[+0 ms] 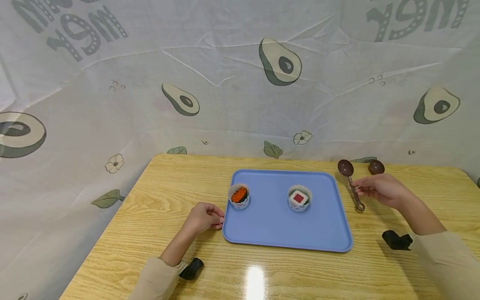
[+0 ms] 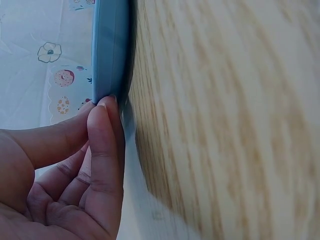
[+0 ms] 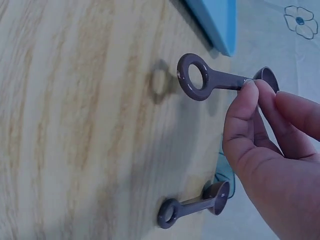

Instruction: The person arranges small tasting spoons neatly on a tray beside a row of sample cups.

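A blue tray (image 1: 268, 227) lies on the wooden table. My left hand (image 1: 204, 217) pinches the rim at its left side, thumb and index fingertip on the edge in the left wrist view. To the right of the tray, my right hand (image 1: 383, 189) holds a brown measuring spoon (image 3: 225, 80) by its handle, between thumb and fingers. The spoon's ring end points toward me and its bowl away; its shadow falls on the table. A second brown measuring spoon (image 3: 195, 206) lies on the table beyond the right hand, its handle hidden in the head view.
On the tray stand two paper cups: the left cup (image 1: 240, 204) holds a sushi piece with orange roe (image 1: 239, 194), the other a white sushi piece with a red centre (image 1: 298, 197). A printed cloth (image 1: 232, 104) hangs behind the table (image 1: 180, 179).
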Available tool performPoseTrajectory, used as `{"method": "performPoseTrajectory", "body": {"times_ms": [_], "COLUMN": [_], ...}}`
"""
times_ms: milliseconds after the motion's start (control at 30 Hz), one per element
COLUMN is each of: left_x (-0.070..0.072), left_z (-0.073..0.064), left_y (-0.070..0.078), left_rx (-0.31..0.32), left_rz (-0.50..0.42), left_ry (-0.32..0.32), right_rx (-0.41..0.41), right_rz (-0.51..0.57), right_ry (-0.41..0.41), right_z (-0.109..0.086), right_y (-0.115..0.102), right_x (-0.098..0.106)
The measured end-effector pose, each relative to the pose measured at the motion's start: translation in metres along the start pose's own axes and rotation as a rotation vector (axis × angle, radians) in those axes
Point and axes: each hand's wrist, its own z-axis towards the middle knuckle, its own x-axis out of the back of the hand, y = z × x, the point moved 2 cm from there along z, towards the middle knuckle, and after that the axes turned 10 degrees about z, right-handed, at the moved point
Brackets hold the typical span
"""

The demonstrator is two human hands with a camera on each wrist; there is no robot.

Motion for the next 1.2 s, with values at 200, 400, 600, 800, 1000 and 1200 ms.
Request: {"method": "performPoseTrajectory", "body": {"times_ms": [200,400,600,800,1000,1200], "left_x": [0.000,0.000,0.000,0.000,-0.001,-0.002], "left_z": [-0.001,0.000,0.000,0.000,0.001,0.003], "left_y": [0.001,0.002,0.002,0.003,0.004,0.006], "left_rx": [-0.001,-0.006,-0.003,0.005,0.015,0.014], "left_rz": [0.005,-0.017,-0.024,-0.022,-0.019,-0.016], "left_ry": [-0.001,-0.002,-0.001,-0.001,0.005,0.003], "right_rx": [0.005,0.030,0.054,0.061,0.045,0.048], "right_rz": [0.017,0.004,0.096,0.106,0.095,0.113], "right_ry": [-0.003,-0.003,-0.040,-0.040,-0.040,-0.080], "right_z": [-0.001,-0.001,-0.002,-0.005,-0.005,-0.002], "right_y": [-0.008,-0.018,-0.025,-0.035,-0.042,-0.047], "right_x": [-0.003,-0.012,-0.024,-0.037,-0.051,-0.064]}}
